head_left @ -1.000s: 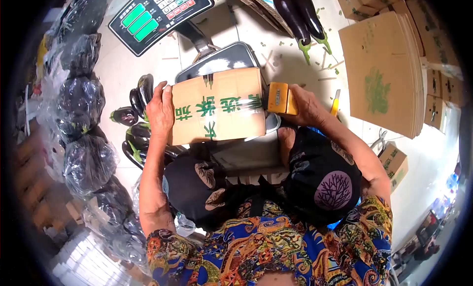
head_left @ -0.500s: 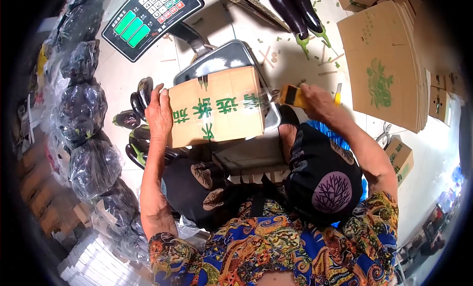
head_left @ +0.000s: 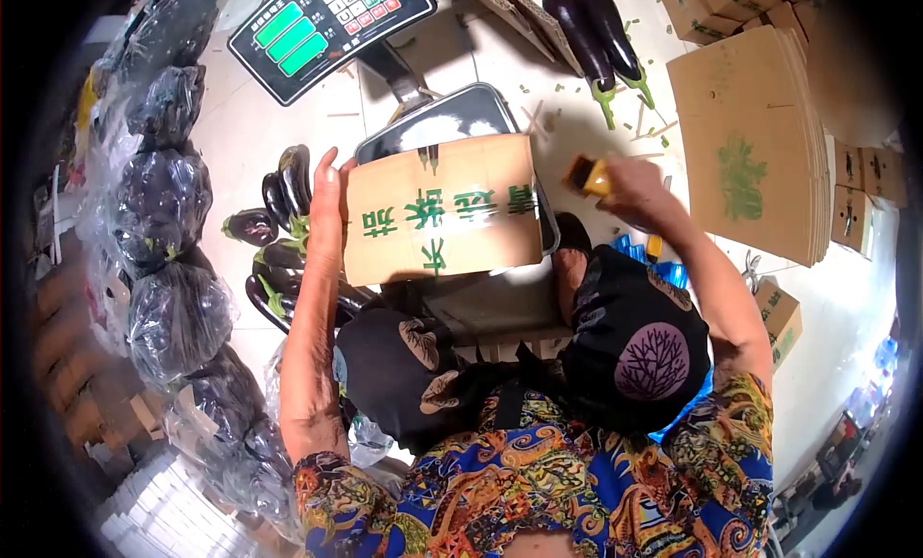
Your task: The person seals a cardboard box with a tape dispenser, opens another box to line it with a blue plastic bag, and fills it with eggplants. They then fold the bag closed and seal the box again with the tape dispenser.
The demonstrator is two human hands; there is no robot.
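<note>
Brown cardboard box with green characters sitting on the steel scale tray, left hand pressed flat against its left edge, fingers stretched open, right hand just off its right corner, fingers gripping a yellow tape dispenser, blurred, dark purple aubergines heaped on the floor beside.

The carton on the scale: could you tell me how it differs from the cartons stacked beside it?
The carton is assembled into a box; the stacked cartons lie flat. The carton bears green characters, the stacked cartons a green picture. The left hand touches the carton; no hand touches the stacked cartons. Both are brown cardboard.
</note>
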